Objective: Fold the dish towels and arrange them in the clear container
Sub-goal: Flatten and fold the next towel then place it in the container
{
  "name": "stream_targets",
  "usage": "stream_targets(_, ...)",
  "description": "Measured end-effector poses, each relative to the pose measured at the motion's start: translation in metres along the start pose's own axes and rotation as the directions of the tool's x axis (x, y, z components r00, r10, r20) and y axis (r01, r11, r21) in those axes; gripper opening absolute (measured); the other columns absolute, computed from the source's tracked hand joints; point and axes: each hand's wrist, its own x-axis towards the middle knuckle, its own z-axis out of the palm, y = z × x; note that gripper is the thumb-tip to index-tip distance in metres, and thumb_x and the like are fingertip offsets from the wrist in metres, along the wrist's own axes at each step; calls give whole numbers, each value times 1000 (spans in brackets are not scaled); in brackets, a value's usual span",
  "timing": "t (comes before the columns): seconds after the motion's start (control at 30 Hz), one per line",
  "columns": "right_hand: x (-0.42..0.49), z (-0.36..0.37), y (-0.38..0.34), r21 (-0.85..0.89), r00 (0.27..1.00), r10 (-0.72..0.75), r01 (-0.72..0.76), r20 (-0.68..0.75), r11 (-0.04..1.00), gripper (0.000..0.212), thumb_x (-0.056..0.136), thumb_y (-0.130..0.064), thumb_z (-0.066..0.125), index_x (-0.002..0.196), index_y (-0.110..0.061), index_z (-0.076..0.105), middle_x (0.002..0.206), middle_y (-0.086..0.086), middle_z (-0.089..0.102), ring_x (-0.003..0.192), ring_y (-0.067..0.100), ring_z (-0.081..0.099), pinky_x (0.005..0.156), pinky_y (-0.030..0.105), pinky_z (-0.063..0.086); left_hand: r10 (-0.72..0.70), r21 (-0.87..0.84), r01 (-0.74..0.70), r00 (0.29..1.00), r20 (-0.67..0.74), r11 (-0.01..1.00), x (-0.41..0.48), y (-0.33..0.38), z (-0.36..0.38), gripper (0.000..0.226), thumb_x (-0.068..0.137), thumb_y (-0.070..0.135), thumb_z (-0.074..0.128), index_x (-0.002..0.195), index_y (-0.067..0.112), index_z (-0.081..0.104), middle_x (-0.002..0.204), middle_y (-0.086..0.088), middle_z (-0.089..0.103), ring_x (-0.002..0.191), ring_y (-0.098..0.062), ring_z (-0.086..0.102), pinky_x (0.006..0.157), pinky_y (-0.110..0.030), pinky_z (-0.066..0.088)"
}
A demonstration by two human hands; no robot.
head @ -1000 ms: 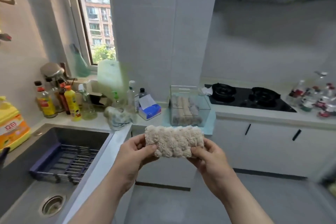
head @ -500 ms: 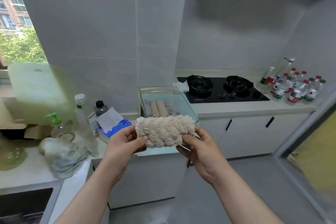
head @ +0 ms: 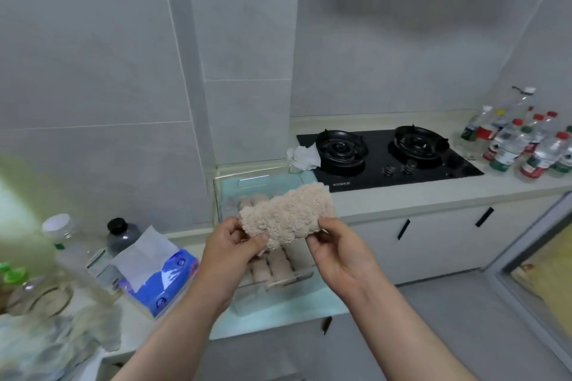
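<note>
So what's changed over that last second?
The folded towel, gripped at its ends by the left hand and right hand, has come forward over the clear container and tilted, right end higher. Both hands keep their hold; the towels inside stay put.

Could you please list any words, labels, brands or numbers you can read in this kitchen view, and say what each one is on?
Nothing here reads clearly.
Hob: small white brand mark at its front edge, too blurred.
Water bottles: red and green labels, too small.
Blue tissue pack: print too blurred.
</note>
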Motion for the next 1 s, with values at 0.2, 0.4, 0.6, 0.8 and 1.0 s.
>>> stream_targets(0.2,103,-8,-50,-108,997,74,-71,24,992,28,97,-10,46,124,-11,57,117,17,67,105,33,63,96,52,48,10,141,-15,999,35,990,77,-20,62,39,77,2,76,108,18,58,102,3,72,93,-9,70,75,-25,56)
stream_targets(0.4,177,-25,-109,52,990,144,-143,-14,988,33,78,-18,76,109,-7,72,111,9,71,95,24,70,86,40,57,113,831,-298,954,278,471,164,-56,49,18,90,19,55,108,20,59,102,5,62,94,-16,60,79,-20,45)
stream_targets(0.6,209,-59,-130,17,980,181,-180,-79,983,60,64,-13,73,122,-6,63,112,12,70,89,26,71,79,37,57,-335,697,-714,675,658,-70,238,-97,55,51,81,36,34,105,12,71,105,-4,72,101,-23,67,87,-32,54)
stream_targets(0.8,219,-61,-121,27,957,274,-273,-98,962,47,72,-23,72,116,-9,65,104,12,71,82,25,72,68,35,60,-613,470,-824,556,561,-317,282,-121,82,84,70,68,11,121,22,59,113,-3,63,115,-26,52,109,-49,17)
stream_targets(1.0,219,-31,-103,-85,957,273,-282,-101,956,39,95,-21,47,68,-8,72,68,7,68,58,22,67,53,27,55,-698,450,-818,555,452,-359,282,-125,74,68,89,65,26,130,21,58,131,-7,56,128,-32,42,115,-50,13)
